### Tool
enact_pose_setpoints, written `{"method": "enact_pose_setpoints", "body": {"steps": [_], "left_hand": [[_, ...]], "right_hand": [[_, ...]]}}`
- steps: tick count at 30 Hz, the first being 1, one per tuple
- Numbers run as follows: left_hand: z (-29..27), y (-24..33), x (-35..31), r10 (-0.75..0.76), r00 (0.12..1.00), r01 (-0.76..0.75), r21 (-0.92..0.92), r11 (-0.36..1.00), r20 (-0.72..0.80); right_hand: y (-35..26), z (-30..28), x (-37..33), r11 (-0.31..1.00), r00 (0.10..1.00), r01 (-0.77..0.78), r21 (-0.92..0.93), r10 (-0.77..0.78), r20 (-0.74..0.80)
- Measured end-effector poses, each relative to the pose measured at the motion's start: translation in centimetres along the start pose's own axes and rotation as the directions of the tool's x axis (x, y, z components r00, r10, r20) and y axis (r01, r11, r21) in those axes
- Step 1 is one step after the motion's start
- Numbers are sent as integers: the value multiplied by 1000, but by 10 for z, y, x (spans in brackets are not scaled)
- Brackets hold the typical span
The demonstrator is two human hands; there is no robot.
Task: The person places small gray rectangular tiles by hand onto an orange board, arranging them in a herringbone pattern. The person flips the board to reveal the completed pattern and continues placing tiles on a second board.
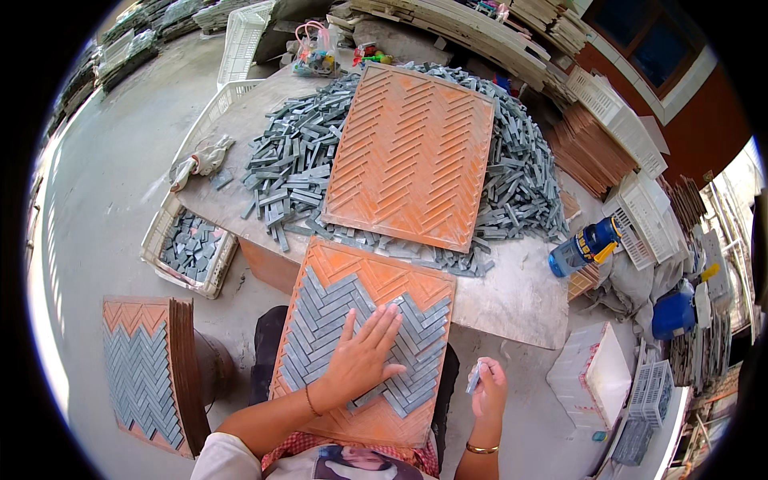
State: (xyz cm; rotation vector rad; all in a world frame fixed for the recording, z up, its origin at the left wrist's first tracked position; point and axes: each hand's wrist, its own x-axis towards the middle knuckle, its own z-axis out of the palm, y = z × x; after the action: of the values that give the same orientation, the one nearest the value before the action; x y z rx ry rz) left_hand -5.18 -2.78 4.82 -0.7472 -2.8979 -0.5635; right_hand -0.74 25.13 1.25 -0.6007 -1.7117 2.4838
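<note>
On my lap lies an orange herringbone mould tray [364, 428], its grooves largely filled with narrow grey stone tiles [318, 322]. The zigzag rows at its top and bottom ends show bare orange. My left hand [364, 356] rests flat on the laid tiles, fingers stretched and slightly apart. To the right of the tray, my right hand [490, 392] is closed around a small grey tile piece [474, 378]; its fingers partly hide the piece, so I cannot tell whether there is more than one. A second orange mould tray [408, 152], without tiles, leans on the heap beyond.
A large heap of loose grey tiles [520, 176] covers the worktable [512, 308]. At left stand a white basket of tile pieces [220, 276] and a stack of trays [182, 376]. A blue bottle [570, 254] stands at the right edge; a white box [588, 376] is on the floor.
</note>
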Motion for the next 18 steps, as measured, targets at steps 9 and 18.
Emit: {"method": "enact_pose_setpoints", "body": {"steps": [9, 18], "left_hand": [[67, 49, 28, 157, 986, -155, -30, 987, 52], [77, 26, 24, 160, 986, -164, -100, 981, -43]], "right_hand": [[-15, -6, -7, 993, 994, 101, -56, -102, -27], [-9, 2, -6, 999, 1000, 23, -40, -24, -18]]}}
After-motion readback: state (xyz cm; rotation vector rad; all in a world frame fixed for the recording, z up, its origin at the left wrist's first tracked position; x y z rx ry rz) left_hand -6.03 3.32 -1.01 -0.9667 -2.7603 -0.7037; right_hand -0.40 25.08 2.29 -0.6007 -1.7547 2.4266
